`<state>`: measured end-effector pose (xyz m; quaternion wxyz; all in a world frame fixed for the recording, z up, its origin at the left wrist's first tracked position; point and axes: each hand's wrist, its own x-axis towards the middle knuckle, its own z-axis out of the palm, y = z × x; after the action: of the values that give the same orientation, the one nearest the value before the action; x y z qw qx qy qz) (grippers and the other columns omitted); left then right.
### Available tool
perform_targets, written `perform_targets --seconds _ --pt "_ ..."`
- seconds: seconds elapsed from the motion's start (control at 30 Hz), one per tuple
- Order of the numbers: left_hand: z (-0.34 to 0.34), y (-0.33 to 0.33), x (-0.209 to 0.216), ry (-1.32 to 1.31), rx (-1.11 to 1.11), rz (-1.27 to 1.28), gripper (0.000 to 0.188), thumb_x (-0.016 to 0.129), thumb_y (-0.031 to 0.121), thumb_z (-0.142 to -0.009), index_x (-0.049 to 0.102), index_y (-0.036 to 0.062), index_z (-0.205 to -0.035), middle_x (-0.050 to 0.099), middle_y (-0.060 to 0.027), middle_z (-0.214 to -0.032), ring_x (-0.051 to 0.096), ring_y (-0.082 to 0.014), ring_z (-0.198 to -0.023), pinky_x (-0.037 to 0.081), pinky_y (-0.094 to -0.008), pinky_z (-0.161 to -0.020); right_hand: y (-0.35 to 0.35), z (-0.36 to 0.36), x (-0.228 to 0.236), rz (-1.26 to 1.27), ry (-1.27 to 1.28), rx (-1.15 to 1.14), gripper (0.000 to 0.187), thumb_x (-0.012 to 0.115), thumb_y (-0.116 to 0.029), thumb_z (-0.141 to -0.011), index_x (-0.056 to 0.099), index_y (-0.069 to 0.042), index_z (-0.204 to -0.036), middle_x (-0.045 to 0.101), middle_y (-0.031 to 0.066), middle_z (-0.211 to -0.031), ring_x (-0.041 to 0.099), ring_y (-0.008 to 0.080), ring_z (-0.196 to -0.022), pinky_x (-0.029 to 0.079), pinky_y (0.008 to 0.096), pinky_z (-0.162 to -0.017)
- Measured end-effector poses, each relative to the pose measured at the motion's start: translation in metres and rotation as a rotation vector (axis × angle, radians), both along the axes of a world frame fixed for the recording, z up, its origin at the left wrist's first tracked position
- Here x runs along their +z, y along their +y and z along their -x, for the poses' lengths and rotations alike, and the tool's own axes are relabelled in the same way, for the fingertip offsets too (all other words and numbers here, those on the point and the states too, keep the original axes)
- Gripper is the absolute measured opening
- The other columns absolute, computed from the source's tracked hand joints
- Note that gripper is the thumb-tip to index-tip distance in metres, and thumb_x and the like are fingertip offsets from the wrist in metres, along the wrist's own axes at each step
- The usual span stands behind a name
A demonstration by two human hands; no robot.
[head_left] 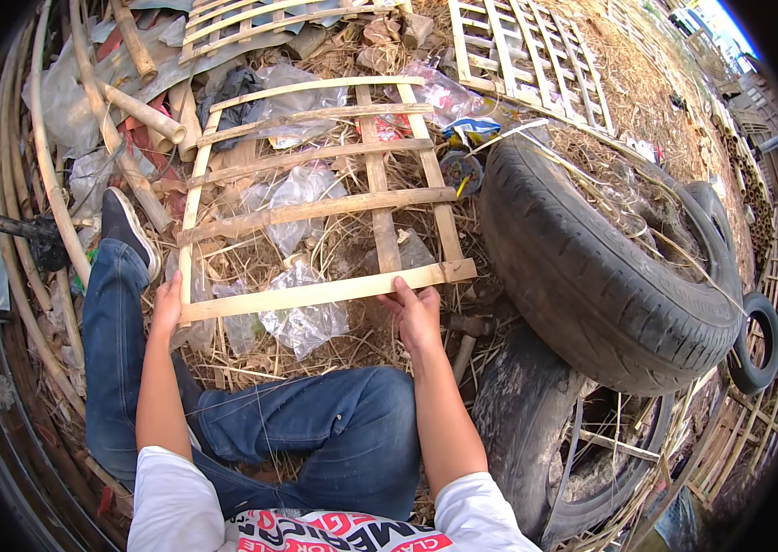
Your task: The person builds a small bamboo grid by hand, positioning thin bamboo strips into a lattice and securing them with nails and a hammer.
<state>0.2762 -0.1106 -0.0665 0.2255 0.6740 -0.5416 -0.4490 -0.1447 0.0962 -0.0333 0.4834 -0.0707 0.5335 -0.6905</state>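
Worn tyres [591,276], loose bamboo poles [141,110]

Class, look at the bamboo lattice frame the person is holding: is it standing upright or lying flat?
Lying roughly flat. The bamboo frame stretches over the straw, both hands, left hand and right hand, at its nearest slat.

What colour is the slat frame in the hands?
Pale tan bamboo frame, clearest in the head view.

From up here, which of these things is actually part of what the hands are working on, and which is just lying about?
In hand:
- bamboo lattice frame, lying on straw
- left hand gripping its near left corner
- right hand on its nearest slat

Lying about:
- big tyre at right
- second lattice beyond
- loose bamboo poles at left
- plastic bags under the frame
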Motion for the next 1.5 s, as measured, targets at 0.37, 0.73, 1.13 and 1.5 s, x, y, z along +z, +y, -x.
perform_targets --seconds 0.37,0.73,1.13,1.5 --pt "-0.003 0.001 -0.003 -0.162 -0.172 0.117 0.058 0.044 0.045 -0.102 0.066 -0.0081 -0.096 0.066 -0.0109 -0.083 0.057 -0.0179 -0.077 0.045 -0.0332 -0.078 0.003 -0.002 -0.007 0.021 -0.011 0.028 0.014 0.06 -0.006 -0.095 0.061 0.006 -0.103 0.068 0.0125 -0.099 0.068 0.0195 -0.087 0.06 0.0321 -0.077" --pt "0.023 0.01 0.026 -0.755 -0.026 0.598 0.039 0.054 0.038 -0.096 0.064 0.0003 -0.096 0.065 -0.0132 -0.085 0.061 -0.034 -0.08 0.045 -0.042 -0.079 0.005 -0.001 -0.001 -0.026 -0.012 0.082 0.017 0.06 -0.008 -0.095 0.06 0.005 -0.106 0.067 0.014 -0.104 0.067 0.0224 -0.092 0.06 0.0355 -0.082" --pt "0.294 0.051 0.068 0.063 -0.542 -0.268 0.046 0.061 0.041 -0.093 0.065 -0.0011 -0.109 0.07 -0.012 -0.085 0.066 -0.0191 -0.078 0.052 -0.0319 -0.072 0.005 -0.005 0.014 -0.055 -0.068 0.084 0.018 0.06 -0.004 -0.094 0.056 0.009 -0.106 0.065 0.0171 -0.104 0.068 0.0242 -0.092 0.06 0.0355 -0.084" --pt "0.335 0.058 0.032 0.381 -0.403 -0.345 0.037 0.075 0.029 -0.084 0.07 0.0014 -0.108 0.071 -0.0046 -0.092 0.059 -0.0095 -0.085 0.043 -0.0266 -0.082 0.008 0.001 0.007 -0.099 -0.024 0.101 0.021 0.057 -0.004 -0.095 0.055 0.012 -0.109 0.065 0.0187 -0.105 0.067 0.0237 -0.094 0.061 0.033 -0.08"
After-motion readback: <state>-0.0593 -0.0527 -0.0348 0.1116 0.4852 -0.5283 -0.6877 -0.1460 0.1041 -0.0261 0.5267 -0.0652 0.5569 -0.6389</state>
